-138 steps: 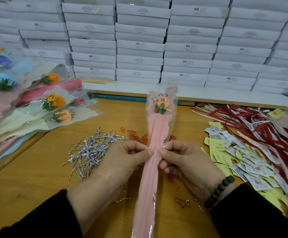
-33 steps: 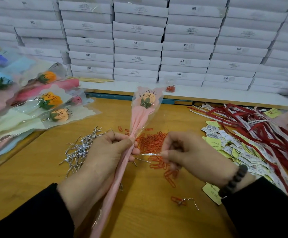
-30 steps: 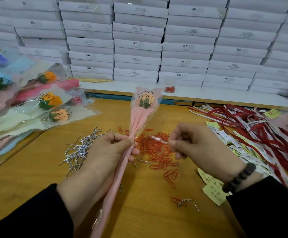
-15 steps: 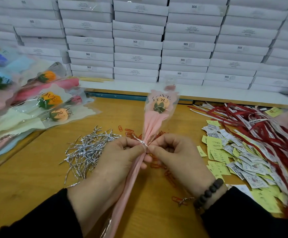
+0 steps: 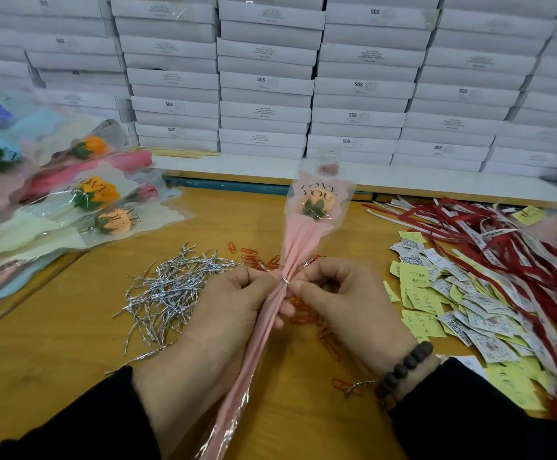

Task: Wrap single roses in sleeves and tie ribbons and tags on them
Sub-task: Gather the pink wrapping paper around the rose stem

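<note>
one sleeved rose (image 5: 315, 207) held upright over the table (image 5: 55, 330); left hand (image 5: 224, 313) grips the gathered pink sleeve (image 5: 270, 313), right hand (image 5: 347, 300) pinches one silver twist tie (image 5: 285, 279) at its neck; four wrapped roses (image 5: 98, 197) lie far left, countable blooms only

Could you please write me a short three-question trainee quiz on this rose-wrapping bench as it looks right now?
1. True or false: the pink sleeve reads LOVE YOU.
2. What cinches the sleeve between the left hand and right hand? A) red ribbon B) silver twist tie C) tape
3. Which side holds the loose silver ties, by the person's own sides?

Key: 1 true. 2 B. 3 left; the red ribbons and paper tags lie right.
</note>
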A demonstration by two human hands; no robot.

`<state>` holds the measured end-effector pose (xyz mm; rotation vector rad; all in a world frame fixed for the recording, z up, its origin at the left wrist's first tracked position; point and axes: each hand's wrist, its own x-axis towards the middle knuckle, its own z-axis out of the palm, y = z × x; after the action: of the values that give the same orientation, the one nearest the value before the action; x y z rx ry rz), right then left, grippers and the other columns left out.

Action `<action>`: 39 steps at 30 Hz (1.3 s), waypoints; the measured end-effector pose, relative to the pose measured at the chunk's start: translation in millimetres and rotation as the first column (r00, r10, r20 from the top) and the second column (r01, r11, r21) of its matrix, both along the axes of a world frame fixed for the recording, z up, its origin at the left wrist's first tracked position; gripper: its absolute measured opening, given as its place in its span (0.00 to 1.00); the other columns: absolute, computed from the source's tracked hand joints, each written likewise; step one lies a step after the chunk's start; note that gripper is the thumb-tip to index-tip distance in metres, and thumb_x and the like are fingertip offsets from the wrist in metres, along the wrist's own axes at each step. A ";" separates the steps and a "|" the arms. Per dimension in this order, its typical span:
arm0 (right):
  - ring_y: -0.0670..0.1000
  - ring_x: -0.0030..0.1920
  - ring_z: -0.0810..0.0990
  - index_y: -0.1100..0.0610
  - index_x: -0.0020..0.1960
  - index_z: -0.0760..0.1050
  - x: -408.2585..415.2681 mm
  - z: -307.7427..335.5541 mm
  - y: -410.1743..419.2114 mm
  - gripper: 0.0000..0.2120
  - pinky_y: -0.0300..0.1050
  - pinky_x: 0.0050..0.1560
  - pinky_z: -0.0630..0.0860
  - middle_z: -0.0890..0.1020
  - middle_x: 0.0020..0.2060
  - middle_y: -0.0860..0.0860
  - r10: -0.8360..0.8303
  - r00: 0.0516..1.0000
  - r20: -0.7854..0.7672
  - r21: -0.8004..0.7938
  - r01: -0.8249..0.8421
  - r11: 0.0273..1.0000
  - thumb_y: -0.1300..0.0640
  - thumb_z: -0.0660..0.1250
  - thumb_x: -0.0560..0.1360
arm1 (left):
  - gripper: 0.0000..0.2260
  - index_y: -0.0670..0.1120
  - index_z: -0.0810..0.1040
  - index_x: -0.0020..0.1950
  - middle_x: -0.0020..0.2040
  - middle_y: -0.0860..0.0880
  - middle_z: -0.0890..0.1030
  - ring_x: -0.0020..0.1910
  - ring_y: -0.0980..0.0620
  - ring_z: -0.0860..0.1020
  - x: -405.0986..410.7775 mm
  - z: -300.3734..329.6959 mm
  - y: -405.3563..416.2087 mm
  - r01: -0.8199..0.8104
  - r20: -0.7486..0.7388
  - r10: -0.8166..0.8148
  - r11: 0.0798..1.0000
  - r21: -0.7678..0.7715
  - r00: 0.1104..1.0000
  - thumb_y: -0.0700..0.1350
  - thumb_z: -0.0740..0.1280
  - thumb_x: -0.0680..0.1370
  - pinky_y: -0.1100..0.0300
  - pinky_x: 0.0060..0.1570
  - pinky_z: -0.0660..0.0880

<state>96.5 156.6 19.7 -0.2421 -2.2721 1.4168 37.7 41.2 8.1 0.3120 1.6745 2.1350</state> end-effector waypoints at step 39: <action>0.40 0.31 0.76 0.54 0.44 0.82 -1.3 -7.0 0.6 0.08 0.33 0.35 0.75 0.82 0.33 0.46 0.072 0.997 0.028 -0.337 -0.058 0.940 0.65 0.67 0.73 | 0.08 0.35 0.81 0.37 0.27 0.42 0.78 0.21 0.54 0.74 2.5 4.3 0.1 0.061 0.101 -0.067 0.996 0.057 0.993 0.41 0.69 0.67 0.68 0.22 0.72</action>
<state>95.2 157.2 12.7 -0.3058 -2.0733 1.8488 40.2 41.3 12.4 0.2633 1.5319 2.1144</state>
